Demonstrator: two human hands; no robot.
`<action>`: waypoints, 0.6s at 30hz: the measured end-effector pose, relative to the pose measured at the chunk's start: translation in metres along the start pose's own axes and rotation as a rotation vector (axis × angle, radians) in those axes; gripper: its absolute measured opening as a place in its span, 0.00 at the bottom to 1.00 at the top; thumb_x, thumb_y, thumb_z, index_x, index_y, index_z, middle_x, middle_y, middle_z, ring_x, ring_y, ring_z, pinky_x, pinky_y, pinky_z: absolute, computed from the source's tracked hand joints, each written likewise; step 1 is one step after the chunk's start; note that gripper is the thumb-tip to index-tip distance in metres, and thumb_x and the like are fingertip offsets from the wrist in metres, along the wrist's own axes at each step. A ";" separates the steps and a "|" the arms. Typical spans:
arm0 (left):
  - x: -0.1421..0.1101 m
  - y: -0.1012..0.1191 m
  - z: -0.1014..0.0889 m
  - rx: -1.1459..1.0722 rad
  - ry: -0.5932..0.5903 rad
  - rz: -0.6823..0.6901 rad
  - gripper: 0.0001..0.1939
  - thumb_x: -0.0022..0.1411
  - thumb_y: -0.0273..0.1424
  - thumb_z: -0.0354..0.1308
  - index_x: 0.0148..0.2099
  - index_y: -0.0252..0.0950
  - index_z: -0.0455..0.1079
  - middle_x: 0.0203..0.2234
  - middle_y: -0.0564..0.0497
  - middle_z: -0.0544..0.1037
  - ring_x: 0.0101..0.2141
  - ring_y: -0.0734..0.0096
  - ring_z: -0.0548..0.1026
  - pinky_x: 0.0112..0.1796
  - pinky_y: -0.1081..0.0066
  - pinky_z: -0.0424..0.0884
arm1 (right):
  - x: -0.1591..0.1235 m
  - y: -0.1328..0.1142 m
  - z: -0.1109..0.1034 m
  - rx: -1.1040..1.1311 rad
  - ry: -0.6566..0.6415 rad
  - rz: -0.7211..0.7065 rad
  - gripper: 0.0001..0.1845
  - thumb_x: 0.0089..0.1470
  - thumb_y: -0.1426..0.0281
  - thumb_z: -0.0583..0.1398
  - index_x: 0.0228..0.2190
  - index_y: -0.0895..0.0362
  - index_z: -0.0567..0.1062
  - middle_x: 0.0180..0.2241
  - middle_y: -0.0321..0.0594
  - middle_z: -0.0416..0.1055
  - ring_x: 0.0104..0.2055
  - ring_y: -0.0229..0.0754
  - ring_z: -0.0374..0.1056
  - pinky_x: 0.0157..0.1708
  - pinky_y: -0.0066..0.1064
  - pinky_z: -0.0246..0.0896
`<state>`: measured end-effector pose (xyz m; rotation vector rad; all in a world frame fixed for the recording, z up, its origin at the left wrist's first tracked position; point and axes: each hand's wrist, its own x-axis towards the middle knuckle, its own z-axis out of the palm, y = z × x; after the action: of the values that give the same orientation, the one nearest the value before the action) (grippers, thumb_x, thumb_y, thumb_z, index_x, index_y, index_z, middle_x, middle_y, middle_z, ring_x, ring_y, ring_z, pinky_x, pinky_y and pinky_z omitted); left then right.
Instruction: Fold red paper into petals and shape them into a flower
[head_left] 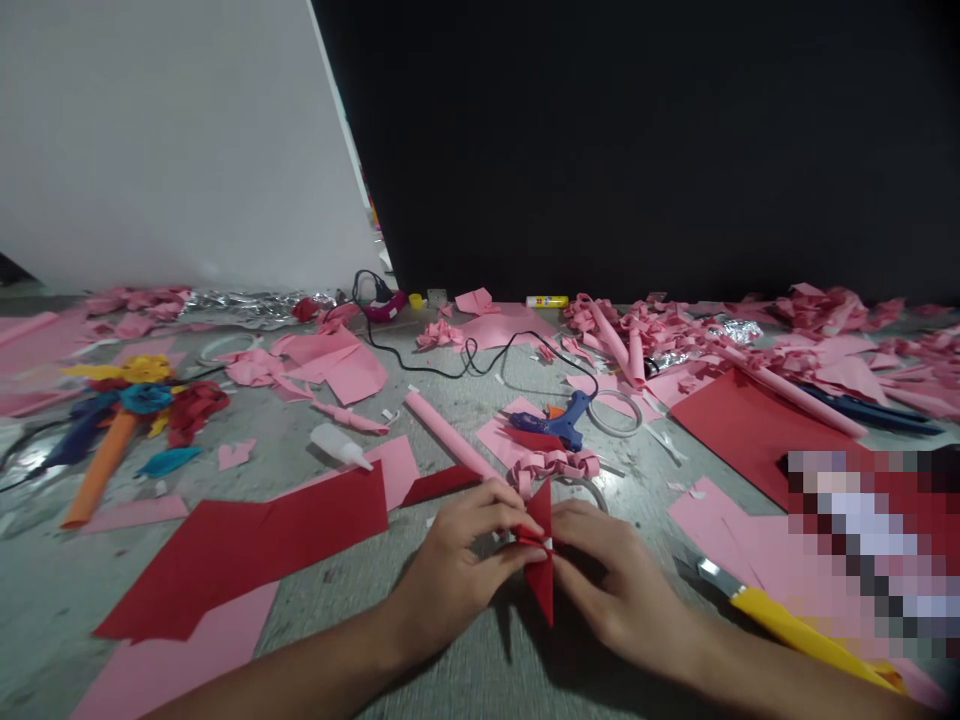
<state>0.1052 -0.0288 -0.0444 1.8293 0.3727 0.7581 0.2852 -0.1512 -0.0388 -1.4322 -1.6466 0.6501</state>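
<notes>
Between my two hands is a small folded piece of red paper, held up just above the table with pointed ends at top and bottom. My left hand pinches it from the left with thumb and fingertips. On its other side, my right hand grips it too, the fingertips partly hidden behind the paper. A small white patch shows at its middle. Just beyond the hands lie a curled pink paper strip and a blue glue gun. A rolled pink paper tube points toward my left hand.
Cut red paper and a white glue bottle lie left. A yellow utility knife, blade out, rests beside my right forearm. The black cord winds across the back. Paper flowers lie far left; a dark panel stands behind.
</notes>
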 end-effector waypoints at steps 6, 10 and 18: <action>0.000 0.002 0.000 0.000 -0.010 -0.030 0.08 0.65 0.24 0.72 0.44 0.41 0.83 0.40 0.52 0.81 0.43 0.68 0.81 0.48 0.71 0.75 | -0.001 0.002 0.001 -0.010 0.010 -0.004 0.13 0.73 0.72 0.56 0.37 0.54 0.78 0.37 0.42 0.78 0.41 0.45 0.72 0.42 0.37 0.67; 0.000 0.003 -0.001 -0.007 -0.011 -0.017 0.07 0.66 0.24 0.71 0.42 0.42 0.83 0.39 0.52 0.80 0.42 0.69 0.80 0.46 0.72 0.75 | 0.000 0.003 0.002 -0.022 0.017 0.009 0.12 0.72 0.72 0.57 0.36 0.54 0.77 0.36 0.40 0.78 0.38 0.44 0.70 0.40 0.36 0.65; 0.000 0.002 0.000 -0.019 0.000 0.002 0.08 0.65 0.22 0.72 0.41 0.41 0.83 0.37 0.53 0.81 0.40 0.72 0.80 0.44 0.74 0.74 | -0.002 0.003 0.001 -0.024 0.003 0.016 0.14 0.74 0.70 0.56 0.33 0.54 0.75 0.35 0.41 0.75 0.40 0.44 0.71 0.41 0.36 0.65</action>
<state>0.1053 -0.0294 -0.0428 1.8124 0.3631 0.7607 0.2853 -0.1521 -0.0421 -1.4640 -1.6467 0.6388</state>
